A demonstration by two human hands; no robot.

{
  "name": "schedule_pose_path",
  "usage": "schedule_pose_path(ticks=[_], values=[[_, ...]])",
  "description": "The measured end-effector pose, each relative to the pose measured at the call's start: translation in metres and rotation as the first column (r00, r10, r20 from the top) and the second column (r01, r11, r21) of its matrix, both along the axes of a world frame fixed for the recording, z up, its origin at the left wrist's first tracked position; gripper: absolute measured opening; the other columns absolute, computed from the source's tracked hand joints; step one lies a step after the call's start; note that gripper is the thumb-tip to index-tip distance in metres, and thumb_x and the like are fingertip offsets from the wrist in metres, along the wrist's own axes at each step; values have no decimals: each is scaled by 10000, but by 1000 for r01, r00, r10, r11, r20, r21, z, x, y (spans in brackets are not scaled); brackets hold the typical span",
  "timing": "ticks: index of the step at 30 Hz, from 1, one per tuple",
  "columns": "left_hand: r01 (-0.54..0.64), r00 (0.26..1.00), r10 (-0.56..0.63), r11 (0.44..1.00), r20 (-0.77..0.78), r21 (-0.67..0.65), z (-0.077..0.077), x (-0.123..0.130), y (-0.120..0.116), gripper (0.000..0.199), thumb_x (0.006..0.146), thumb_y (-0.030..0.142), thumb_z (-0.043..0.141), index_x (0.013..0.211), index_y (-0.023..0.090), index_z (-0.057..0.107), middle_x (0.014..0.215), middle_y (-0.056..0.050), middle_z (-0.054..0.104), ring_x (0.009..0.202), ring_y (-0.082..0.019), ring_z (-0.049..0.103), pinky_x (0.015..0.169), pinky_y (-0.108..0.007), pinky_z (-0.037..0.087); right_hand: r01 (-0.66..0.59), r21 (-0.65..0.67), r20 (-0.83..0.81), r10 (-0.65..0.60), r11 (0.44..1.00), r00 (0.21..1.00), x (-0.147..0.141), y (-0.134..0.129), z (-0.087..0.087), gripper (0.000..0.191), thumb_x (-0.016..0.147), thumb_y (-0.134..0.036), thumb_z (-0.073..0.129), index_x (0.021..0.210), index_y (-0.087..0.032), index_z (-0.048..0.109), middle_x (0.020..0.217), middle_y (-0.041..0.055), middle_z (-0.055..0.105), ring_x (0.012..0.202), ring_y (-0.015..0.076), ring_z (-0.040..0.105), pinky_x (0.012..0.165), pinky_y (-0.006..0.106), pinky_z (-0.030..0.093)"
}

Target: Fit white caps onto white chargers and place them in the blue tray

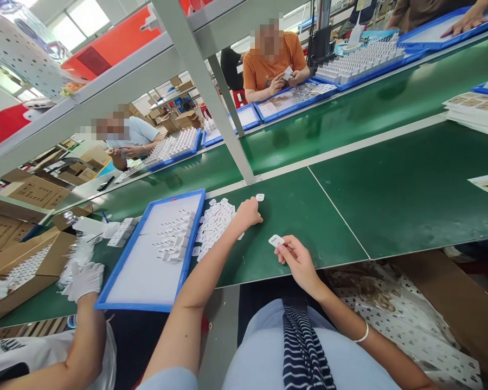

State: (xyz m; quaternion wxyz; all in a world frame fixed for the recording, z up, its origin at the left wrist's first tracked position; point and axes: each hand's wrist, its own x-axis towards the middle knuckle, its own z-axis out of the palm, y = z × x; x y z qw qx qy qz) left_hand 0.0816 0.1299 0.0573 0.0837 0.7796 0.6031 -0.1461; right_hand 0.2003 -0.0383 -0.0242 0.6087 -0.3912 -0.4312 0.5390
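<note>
My right hand (296,259) pinches a small white plastic piece (275,240), flat with rounded corners and dark print on its face, above the green table. Closed and curled, my left hand (249,213) is farther forward. Another small white plastic piece (260,197) shows at its fingertips, which are partly hidden. Beneath and left of my left forearm lies a loose pile of similar white pieces (215,225). Beside that pile is a blue-rimmed tray (124,271) with rows of white parts with upright pins (177,238) on its right side.
At left, a co-worker's gloved hand (85,279) is near clear plastic bags and an open carton (61,244). A grey metal post (215,97) rises from the table's far edge. Across the green conveyor belt (350,108), other people work at blue trays. Printed sheets (477,111) lie far right.
</note>
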Motion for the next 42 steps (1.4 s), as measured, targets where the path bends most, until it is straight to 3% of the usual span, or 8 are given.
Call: schedule_pose_path(ticks=[4,9,15,20,42], values=[[142,990,-142,989,-11,-36,2,-13,6,376,936,359,616,1253,161,574,1239,-101,617,1060,-226,639,891,-437,564,-2,10,27,2,1000,1000,0,-2,-1,185,971,-387,553,895,-219,568,784,0,613,614,120,555,588,261,467],[280,960,-280,959,-5,-36,2,-31,35,372,939,358,610,1255,164,573,1249,-102,613,1070,-227,636,901,-442,560,-10,26,64,8,1000,998,1,-3,-1,183,980,-375,543,889,-219,572,783,3,604,628,124,556,609,269,464],[379,926,-378,925,6,-21,0,-36,74,376,941,362,608,1258,162,573,1264,-105,606,1089,-233,629,915,-454,555,-10,38,92,6,999,996,1,-3,-1,204,986,-393,527,886,-220,568,778,6,595,632,133,556,614,276,462],[421,907,-422,905,3,-51,-3,-36,93,360,944,362,603,1245,165,582,1259,-103,610,1082,-228,630,913,-447,556,-18,42,100,14,999,995,0,-2,-1,199,985,-395,532,903,-218,575,785,5,600,640,132,557,611,268,455],[445,895,-446,893,8,-64,9,-35,99,337,941,360,608,1211,159,599,1228,-95,624,1067,-224,635,904,-437,559,-27,34,96,23,999,995,1,-2,-2,202,980,-409,535,923,-220,578,790,8,611,639,136,563,615,275,468]])
